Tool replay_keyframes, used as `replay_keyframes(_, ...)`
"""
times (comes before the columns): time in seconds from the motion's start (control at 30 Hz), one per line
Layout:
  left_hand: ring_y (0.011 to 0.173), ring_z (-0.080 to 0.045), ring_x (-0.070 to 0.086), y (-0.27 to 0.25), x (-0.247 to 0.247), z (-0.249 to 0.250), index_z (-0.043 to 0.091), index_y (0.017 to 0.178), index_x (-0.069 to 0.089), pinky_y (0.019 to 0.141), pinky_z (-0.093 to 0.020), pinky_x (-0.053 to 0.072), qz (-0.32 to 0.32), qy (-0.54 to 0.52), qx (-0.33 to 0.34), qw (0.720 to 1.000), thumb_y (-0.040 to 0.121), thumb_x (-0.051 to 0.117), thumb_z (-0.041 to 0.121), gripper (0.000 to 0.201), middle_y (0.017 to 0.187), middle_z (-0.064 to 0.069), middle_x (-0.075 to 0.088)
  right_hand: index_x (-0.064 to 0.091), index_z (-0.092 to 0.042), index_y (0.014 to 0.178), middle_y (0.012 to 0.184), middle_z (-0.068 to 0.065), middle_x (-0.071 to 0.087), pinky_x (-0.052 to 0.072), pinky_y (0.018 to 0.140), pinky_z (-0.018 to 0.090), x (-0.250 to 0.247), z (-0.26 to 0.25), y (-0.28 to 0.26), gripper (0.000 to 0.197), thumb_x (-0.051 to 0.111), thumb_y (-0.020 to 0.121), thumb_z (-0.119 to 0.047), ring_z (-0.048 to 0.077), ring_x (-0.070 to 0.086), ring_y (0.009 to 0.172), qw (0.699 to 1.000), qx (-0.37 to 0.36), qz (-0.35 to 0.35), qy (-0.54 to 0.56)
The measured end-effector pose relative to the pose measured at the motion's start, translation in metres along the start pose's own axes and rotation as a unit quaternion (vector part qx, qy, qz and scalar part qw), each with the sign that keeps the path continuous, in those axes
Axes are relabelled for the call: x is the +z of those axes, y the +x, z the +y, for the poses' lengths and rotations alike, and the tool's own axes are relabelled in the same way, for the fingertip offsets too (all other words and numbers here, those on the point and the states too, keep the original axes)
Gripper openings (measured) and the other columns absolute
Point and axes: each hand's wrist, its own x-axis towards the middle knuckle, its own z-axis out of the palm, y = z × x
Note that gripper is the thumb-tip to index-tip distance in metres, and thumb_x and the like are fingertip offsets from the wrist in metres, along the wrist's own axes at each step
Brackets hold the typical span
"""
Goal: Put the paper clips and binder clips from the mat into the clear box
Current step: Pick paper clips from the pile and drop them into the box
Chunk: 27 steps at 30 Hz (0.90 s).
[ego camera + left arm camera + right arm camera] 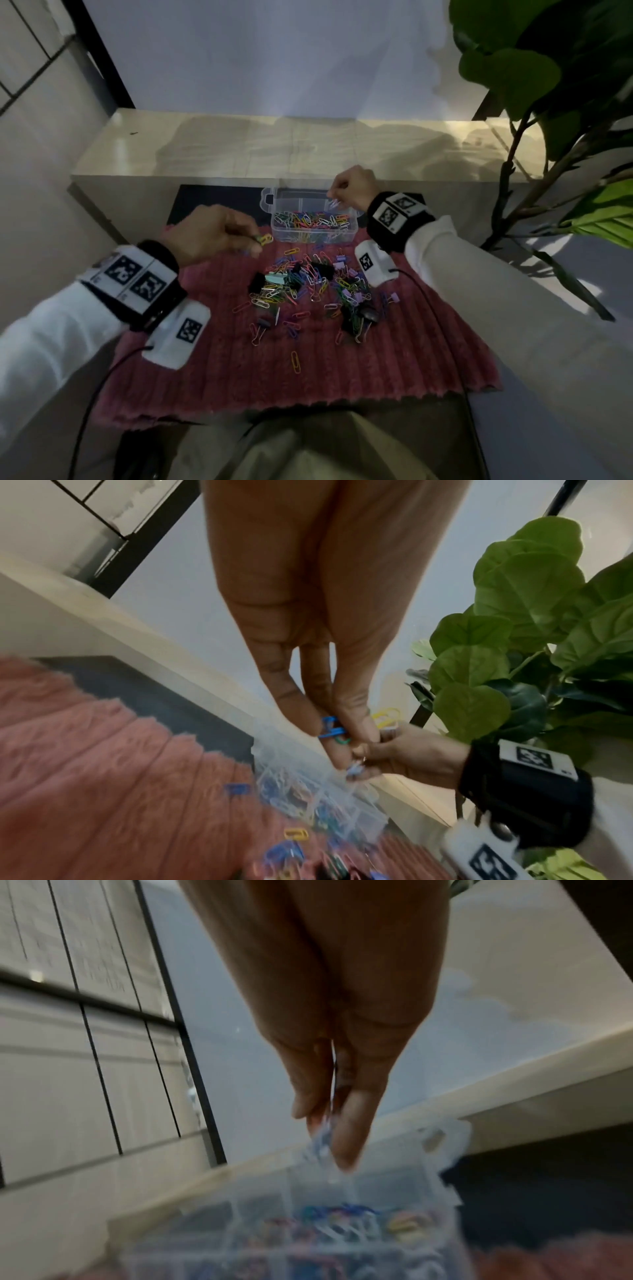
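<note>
left hand (214, 233): pinching paper clips (264, 238) left of clear box (313, 236) | right hand (352, 186): pinching pale clip (335, 204) over box | pile (308, 287) on pink mat (394, 359)

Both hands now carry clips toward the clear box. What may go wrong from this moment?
1. The left hand pinches several paper clips loosely while beside the clear box, not over it; one may slip from the grip onto the pink mat.
2. The right hand holds its clips above the box's far edge, so they may fall behind it.
3. Many tangled clips in the pile may come up in chains and spill.
</note>
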Motion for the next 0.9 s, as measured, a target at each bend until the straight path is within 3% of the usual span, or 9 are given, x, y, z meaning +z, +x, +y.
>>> replay_keyframes(0.13, 0.047, 0.01, 0.056, 0.027, -0.02, 0.005, 0.025, 0.074, 0.066, 0.052, -0.006, 0.043, 0.013, -0.008, -0.014, 1.0, 0.077, 0.069, 0.02, 0.006, 0.053, 0.018, 0.065, 0.066, -0.006, 0.108, 0.113, 0.009, 0.067, 0.044, 0.086, 0.026, 0.001, 0.0, -0.012, 0.023, 0.049, 0.093, -0.012, 0.019, 0.062, 0.096, 0.984, -0.004, -0.092, -0.156)
replay_keyframes(0.23, 0.039, 0.007, 0.055, 0.057, -0.028, 0.009, 0.017, 0.082, 0.069, 0.043, -0.003, 0.042, 0.054, 0.012, -0.028, 0.998, 0.076, 0.071, 0.019, 0.007, 0.07, 0.0, 0.068, 0.067, 0.002, 0.101, 0.104, 0.015, 0.069, 0.034, 0.107, 0.041, -0.004, 0.006, -0.033, 0.023, 0.047, 0.09, 0.0, 0.019, 0.058, 0.082, 0.983, -0.1, -0.062, -0.141)
replay_keyframes(0.33, 0.043, 0.009, 0.056, 0.087, -0.029, 0.019, 0.014, 0.089, 0.07, 0.053, 0.0, 0.042, 0.043, 0.062, -0.004, 0.997, 0.075, 0.071, 0.023, 0.017, 0.083, -0.006, 0.07, 0.067, 0.001, 0.096, 0.096, 0.012, 0.069, 0.046, 0.095, 0.037, 0.003, 0.009, -0.053, 0.019, 0.05, 0.088, 0.002, 0.021, 0.063, 0.087, 0.98, -0.155, -0.077, -0.095)
replay_keyframes(0.4, 0.058, -0.002, 0.059, 0.104, -0.025, 0.029, 0.011, 0.093, 0.07, 0.063, -0.013, 0.045, 0.037, 0.092, 0.006, 0.995, 0.076, 0.07, 0.021, 0.02, 0.089, -0.009, 0.071, 0.065, -0.002, 0.103, 0.105, 0.014, 0.067, 0.048, 0.089, 0.032, 0.015, 0.002, -0.064, 0.019, 0.055, 0.087, -0.001, 0.025, 0.063, 0.098, 0.964, -0.189, -0.142, -0.119)
replay_keyframes(0.53, 0.082, -0.021, 0.058, 0.127, -0.012, 0.044, 0.007, 0.096, 0.07, 0.074, -0.024, 0.038, 0.027, 0.168, 0.016, 0.985, 0.079, 0.067, 0.017, 0.02, 0.098, -0.015, 0.07, 0.039, -0.012, 0.137, 0.139, 0.013, 0.043, 0.037, 0.104, 0.038, 0.05, -0.01, -0.064, 0.061, 0.066, 0.083, -0.02, 0.027, 0.041, 0.127, 0.909, -0.225, -0.278, -0.217)
replay_keyframes(0.6, 0.092, -0.027, 0.06, 0.134, -0.006, 0.044, 0.005, 0.098, 0.069, 0.078, -0.028, 0.041, 0.016, 0.203, 0.015, 0.979, 0.08, 0.065, 0.017, 0.021, 0.101, -0.016, 0.069, 0.027, -0.013, 0.142, 0.146, 0.013, 0.029, 0.035, 0.106, 0.043, 0.063, -0.013, -0.057, 0.081, 0.07, 0.078, -0.033, 0.029, 0.029, 0.134, 0.882, -0.224, -0.309, -0.276)
replay_keyframes(0.7, 0.089, -0.025, 0.061, 0.141, 0.001, 0.041, 0.004, 0.098, 0.069, 0.079, -0.029, 0.046, -0.011, 0.216, 0.016, 0.976, 0.081, 0.064, 0.017, 0.022, 0.101, -0.016, 0.07, 0.033, -0.008, 0.136, 0.14, 0.014, 0.031, 0.042, 0.093, 0.041, 0.069, -0.016, -0.052, 0.082, 0.073, 0.072, -0.038, 0.03, 0.029, 0.129, 0.862, -0.239, -0.296, -0.334)
replay_keyframes(0.77, 0.085, -0.022, 0.06, 0.14, 0.004, 0.038, 0.003, 0.098, 0.07, 0.069, -0.022, 0.044, -0.03, 0.204, 0.017, 0.978, 0.08, 0.065, 0.016, 0.022, 0.1, -0.015, 0.071, 0.037, -0.005, 0.131, 0.137, 0.015, 0.033, 0.042, 0.084, 0.037, 0.07, -0.017, -0.054, 0.073, 0.074, 0.073, -0.031, 0.031, 0.038, 0.123, 0.87, -0.246, -0.284, -0.319)
replay_keyframes(0.9, 0.081, -0.017, 0.06, 0.136, 0.008, 0.03, 0.005, 0.098, 0.07, 0.074, -0.022, 0.041, -0.035, 0.184, 0.02, 0.982, 0.078, 0.068, 0.012, 0.021, 0.101, -0.013, 0.071, 0.045, -0.002, 0.122, 0.127, 0.017, 0.046, 0.04, 0.082, 0.033, 0.068, -0.016, -0.058, 0.057, 0.073, 0.075, -0.019, 0.031, 0.047, 0.113, 0.888, -0.24, -0.286, -0.268)
